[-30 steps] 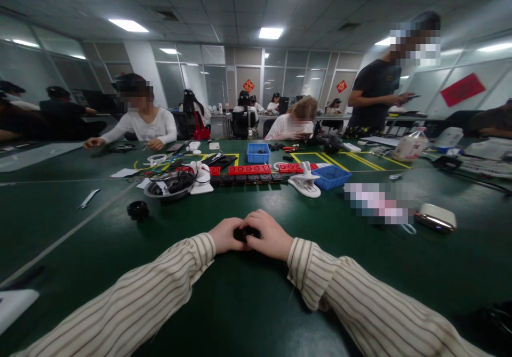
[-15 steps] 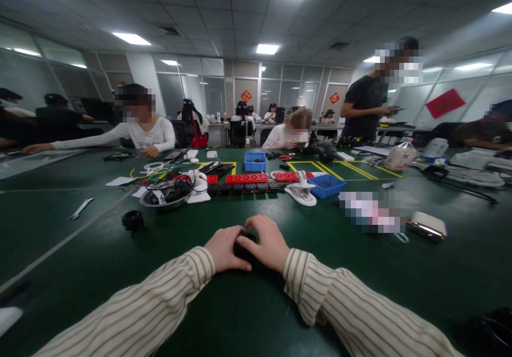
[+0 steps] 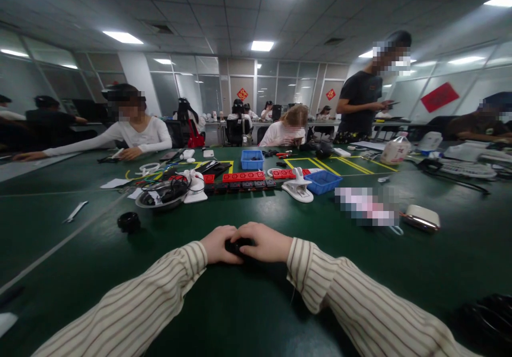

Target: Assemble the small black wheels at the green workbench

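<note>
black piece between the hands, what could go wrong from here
The black piece could slip from the left hand and right hand onto the green table. The hands partly cover it, so a poor grip might go unnoticed. Swinging outward, the left hand might knock the round black part.

Dark object we see only partly, covered by left hand and right hand, lower centre, white item cut off, lower left
</note>
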Action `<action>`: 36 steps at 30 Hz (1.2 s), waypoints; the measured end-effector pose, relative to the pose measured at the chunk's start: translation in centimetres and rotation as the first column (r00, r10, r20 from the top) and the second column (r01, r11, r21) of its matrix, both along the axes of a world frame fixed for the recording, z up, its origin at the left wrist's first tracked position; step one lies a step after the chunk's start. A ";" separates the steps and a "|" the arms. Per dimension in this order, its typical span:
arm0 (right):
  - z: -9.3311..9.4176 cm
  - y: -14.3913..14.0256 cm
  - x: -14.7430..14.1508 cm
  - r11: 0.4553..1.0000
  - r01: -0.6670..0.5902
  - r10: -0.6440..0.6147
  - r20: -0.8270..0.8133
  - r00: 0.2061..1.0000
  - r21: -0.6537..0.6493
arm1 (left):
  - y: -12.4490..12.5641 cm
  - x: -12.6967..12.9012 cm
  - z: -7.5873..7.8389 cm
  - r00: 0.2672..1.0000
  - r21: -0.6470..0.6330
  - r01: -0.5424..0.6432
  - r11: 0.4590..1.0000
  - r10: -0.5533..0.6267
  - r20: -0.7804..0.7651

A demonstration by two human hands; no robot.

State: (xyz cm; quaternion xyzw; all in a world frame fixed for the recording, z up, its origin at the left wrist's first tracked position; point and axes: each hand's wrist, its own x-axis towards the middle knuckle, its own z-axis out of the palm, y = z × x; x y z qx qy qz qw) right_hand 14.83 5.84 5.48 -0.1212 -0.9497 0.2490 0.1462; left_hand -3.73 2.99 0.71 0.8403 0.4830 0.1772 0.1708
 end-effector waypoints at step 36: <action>0.7 -0.2 0.3 0.991 -0.137 0.137 0.013 0.990 -0.004 | -0.4 -0.1 0.0 0.978 -0.216 0.021 0.976 0.025 0.207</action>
